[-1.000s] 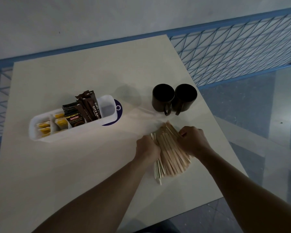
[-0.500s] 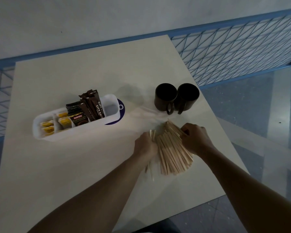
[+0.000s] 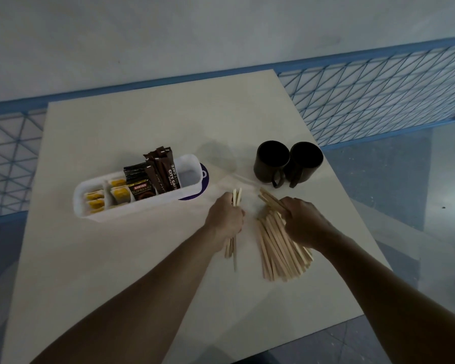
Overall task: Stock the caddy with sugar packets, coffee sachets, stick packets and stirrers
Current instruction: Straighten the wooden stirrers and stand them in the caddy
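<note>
Grips a thin bundle of stirrers (image 3: pixel 236 197) in the left hand (image 3: pixel 225 219), fingers curled round the middle, wooden ends poking out above the knuckles and below the wrist; cannot tell whether the lower ends touch the worktop (image 3: pixel 132 264). Holds down a larger pile of stirrers (image 3: pixel 279 254) with the right hand (image 3: pixel 304 222), fingers curled round several of the upper ends. Pile fanned out flat on the worktop, just right of the bundle, with a strip of bare surface between the two. Farther left and a little back, a long white caddy (image 3: pixel 142 207), lying at a slant and apart from both hands. Inside, from left end to right: yellow-and-white sugar packets (image 3: pixel 95 200) in the two left compartments, dark coffee sachets (image 3: pixel 141 189) next, then brown stick packets (image 3: pixel 166 171) standing upright and leaning, taller than the rim. Under the caddy's right end, a flat round thing with a purple edge (image 3: pixel 205 185), mostly hidden. Behind the right hand, two dark mugs (image 3: pixel 272 162) side by side and touching, handles toward the camera, well apart from the caddy. Beyond the worktop's far and right edges, a blue mesh railing (image 3: pixel 378 95).
</note>
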`<state>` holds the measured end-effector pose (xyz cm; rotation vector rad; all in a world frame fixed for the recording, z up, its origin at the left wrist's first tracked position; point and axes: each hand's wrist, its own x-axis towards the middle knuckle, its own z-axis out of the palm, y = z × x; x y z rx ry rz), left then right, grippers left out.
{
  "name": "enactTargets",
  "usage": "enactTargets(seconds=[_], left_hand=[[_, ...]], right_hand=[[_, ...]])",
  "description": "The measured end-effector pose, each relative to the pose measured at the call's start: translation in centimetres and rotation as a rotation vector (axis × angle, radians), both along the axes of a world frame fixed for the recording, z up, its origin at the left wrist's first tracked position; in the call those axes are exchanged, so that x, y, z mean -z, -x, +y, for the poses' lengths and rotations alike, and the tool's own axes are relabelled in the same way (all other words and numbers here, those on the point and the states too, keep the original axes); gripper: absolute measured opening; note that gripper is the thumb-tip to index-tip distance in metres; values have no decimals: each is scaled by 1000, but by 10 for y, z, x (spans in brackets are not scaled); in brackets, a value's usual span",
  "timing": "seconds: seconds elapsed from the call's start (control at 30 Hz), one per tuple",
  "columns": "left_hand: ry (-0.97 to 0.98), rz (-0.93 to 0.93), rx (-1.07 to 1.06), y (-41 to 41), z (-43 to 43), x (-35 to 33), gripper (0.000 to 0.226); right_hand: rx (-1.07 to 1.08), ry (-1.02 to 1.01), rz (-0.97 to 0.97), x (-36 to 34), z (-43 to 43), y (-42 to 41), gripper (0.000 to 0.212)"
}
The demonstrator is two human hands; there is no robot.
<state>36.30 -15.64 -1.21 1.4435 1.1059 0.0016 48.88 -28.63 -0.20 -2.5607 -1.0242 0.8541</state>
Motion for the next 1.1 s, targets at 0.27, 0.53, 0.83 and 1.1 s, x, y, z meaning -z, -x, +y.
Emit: enactTargets(seconds=[0.27, 0.53, 0.83, 1.1], left_hand=[[-76, -158, -71, 10, 44, -36, 24], [-201, -316, -275, 22, 98, -66, 25], [-335, -439, -464, 26, 137, -69, 27], [-343, -471, -491, 20, 145, -54, 26]], right_hand=[[20, -165, 181, -18, 57, 26, 21], [229, -447, 389, -29, 131, 50, 28], [323, -668, 552, -37, 187, 64, 22], [369, -794, 568, -27, 219, 66, 30]])
